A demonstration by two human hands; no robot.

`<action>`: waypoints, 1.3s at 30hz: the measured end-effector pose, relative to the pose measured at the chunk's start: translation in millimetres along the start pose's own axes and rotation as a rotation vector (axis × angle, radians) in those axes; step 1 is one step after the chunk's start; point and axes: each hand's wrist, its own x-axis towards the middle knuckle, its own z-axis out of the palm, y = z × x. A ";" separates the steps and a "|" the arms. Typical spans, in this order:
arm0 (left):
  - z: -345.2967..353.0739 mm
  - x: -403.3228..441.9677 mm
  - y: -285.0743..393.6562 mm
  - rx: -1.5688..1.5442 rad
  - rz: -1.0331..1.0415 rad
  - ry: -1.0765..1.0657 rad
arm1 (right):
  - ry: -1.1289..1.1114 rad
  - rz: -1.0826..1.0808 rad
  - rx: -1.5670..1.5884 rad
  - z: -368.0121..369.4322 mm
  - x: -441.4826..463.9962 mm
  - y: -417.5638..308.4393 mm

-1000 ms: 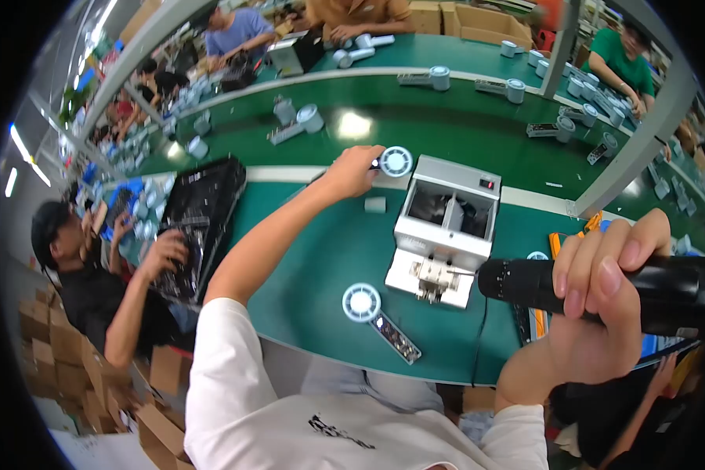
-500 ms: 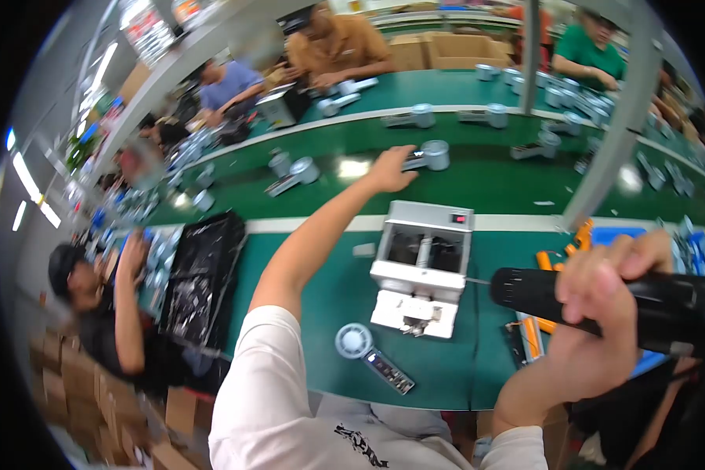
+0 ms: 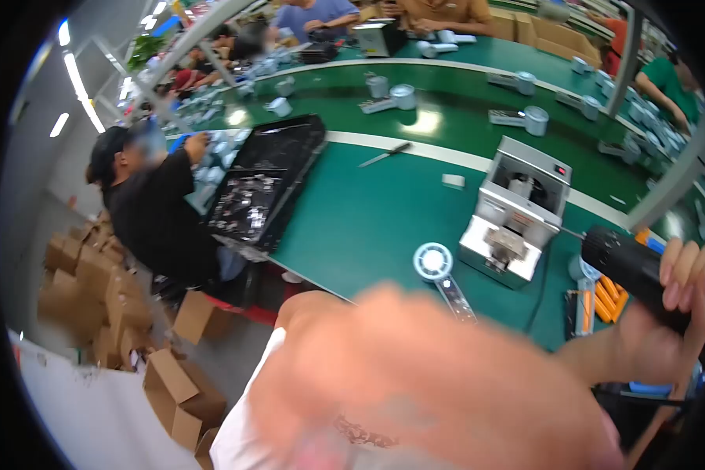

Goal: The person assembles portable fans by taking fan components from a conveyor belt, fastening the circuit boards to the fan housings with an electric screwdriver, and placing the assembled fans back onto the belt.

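While the right hand wraps around a black screwdriver at the right, the left hand looms blurred close to the camera, well apart from it; whether it holds anything cannot be told. A pale blue handheld fan lies flat on the green counter, just beyond the left hand in view and to the left of the screwdriver. The fan looks light, stiff and smooth, perhaps slippery; its handle shows bare electronics, probably fragile, so the round head's rim seems the safer hold. The screwdriver looks rigid and heavier, best gripped around its thick barrel. Its bit points toward a grey metal machine.
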 end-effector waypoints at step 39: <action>-44.7 -17.0 -53.3 -0.044 -0.101 0.132 | -0.372 0.108 -0.418 24.0 -2.3 41.7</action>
